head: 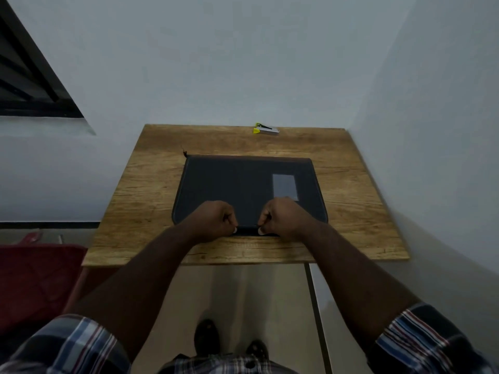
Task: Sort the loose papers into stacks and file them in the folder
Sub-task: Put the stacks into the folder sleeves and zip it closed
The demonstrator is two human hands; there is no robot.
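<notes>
Folder (243, 184), dark and zipped flat, lies in the middle of the counter (351, 211). Both hands curl tightly at the folder's near edge: left hand (213, 220) and right hand (283, 218) each pinch an end of its short handle strap (248, 230). No loose papers are visible. A hard pull could likely slide the folder off the near counter edge, or toward the stapler (266, 130) beyond the folder's far side.
</notes>
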